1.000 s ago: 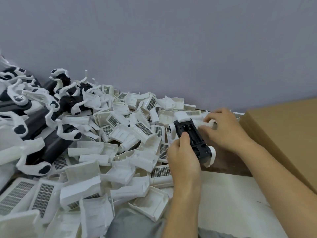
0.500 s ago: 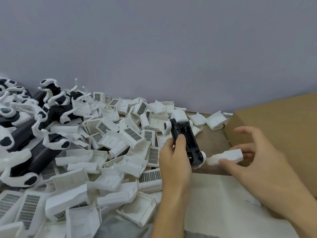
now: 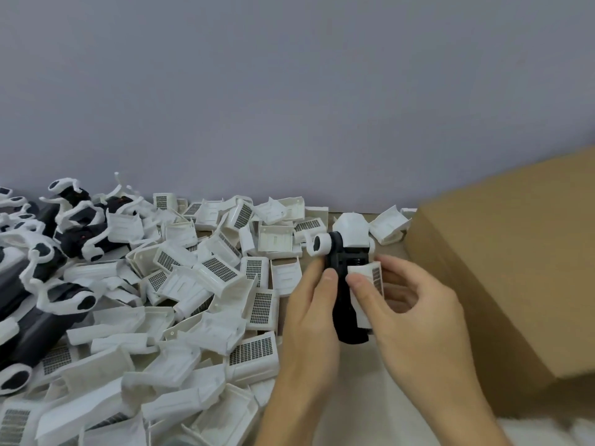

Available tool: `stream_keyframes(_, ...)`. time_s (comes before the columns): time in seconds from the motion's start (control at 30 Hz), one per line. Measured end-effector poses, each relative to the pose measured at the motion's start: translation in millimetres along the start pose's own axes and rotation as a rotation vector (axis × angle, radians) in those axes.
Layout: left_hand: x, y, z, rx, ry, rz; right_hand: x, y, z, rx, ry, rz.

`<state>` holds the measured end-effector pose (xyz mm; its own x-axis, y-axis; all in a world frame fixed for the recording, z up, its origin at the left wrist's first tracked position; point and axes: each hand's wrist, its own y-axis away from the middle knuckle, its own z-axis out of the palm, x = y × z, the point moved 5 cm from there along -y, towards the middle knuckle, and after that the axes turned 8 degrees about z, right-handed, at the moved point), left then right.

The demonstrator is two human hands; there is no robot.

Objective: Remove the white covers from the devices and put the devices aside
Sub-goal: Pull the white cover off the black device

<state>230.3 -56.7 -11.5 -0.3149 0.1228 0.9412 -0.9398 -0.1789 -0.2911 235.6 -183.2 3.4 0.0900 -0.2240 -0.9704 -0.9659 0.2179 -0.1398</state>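
Grey wall behind; left hand (image 3: 314, 320) grips the black device (image 3: 347, 304), right hand (image 3: 415, 317) pinches a white cover (image 3: 367, 284) at its 3 o'clock.

Worktop (image 3: 389, 252): brown surface, bare strip far right of centre.
Left: heap of loose white plastic covers with grey grilles (image 3: 193, 300).
Far left: black-and-white devices (image 3: 48, 284) piled.
Right: brown cardboard box (image 3: 515, 268).
Near: white sheet (image 3: 363, 397).

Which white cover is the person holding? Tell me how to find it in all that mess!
Start at the big brown cardboard box on the right, then look just left of it to the two hands. The right hand pinches a small white plastic cover with a grey grid patch against the black device that the left hand grips. Unlike the others, it is off the pile.
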Motion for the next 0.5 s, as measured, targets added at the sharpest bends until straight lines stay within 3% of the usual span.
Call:
stream_keyframes(0.33, -1, 1, 6, -0.042, -0.125, 0.003, -6, 3, -3, 0.139, -0.038, 0.009)
stream_keyframes(0.5, -8, 2, 7, -0.075, -0.068, -0.021, -9, 5, -2, 0.167, -0.071, 0.004)
